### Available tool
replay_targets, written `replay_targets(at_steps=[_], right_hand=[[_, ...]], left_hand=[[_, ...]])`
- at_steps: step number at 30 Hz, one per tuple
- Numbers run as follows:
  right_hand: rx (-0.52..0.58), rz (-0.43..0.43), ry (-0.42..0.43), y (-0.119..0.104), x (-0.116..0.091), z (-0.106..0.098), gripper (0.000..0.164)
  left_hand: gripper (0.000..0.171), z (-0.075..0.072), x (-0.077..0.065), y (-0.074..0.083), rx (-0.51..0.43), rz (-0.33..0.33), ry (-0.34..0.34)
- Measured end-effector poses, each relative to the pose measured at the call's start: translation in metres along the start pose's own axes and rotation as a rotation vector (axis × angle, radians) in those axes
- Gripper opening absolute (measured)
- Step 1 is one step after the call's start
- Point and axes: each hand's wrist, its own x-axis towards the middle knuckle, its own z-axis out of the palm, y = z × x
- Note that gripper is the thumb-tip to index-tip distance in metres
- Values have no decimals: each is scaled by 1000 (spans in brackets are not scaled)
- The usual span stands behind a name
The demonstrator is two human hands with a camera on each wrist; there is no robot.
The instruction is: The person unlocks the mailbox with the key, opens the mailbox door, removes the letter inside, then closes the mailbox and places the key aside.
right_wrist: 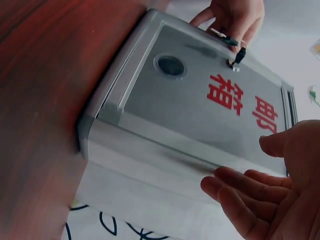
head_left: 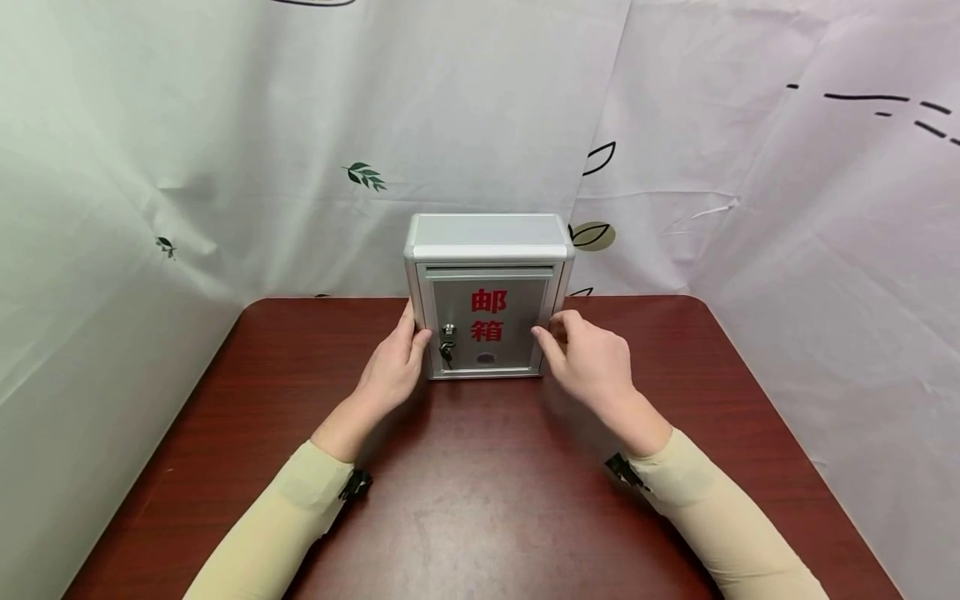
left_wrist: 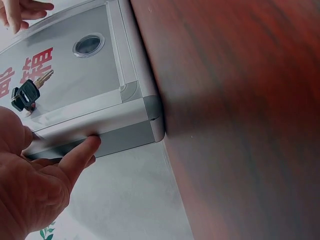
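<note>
A silver-grey metal mailbox [head_left: 517, 300] stands upright on the table, its front bearing two red characters. A lock [head_left: 449, 329] sits at the left of its door, and black-headed keys [left_wrist: 29, 92] hang at the front below it. My left hand [head_left: 392, 364] is at the mailbox's left side, fingers extended along that side and thumb by the front edge. On the other side, my right hand [head_left: 592, 360] has its fingers loosely bent by the right edge, the thumb in front of the door. Whether the right fingertips touch the metal is hard to tell.
The mailbox stands near the back of a dark red wooden table [head_left: 480, 500]. White cloth [head_left: 480, 108] printed with leaves and black lines hangs behind and along both sides. A small oval window [right_wrist: 170, 66] is set low in the door.
</note>
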Motion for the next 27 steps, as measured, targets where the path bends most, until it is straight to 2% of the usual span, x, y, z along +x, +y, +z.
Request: replay_targets(at_steps=[16, 22, 27], right_hand=[[80, -91, -125, -44, 7, 32, 32], [90, -127, -147, -62, 12, 46, 36], [100, -122, -148, -78, 16, 56, 39]], left_hand=[[72, -2, 0, 0, -8, 0, -6], [71, -2, 0, 1, -10, 6, 3], [71, -2, 0, 0, -13, 1, 1]])
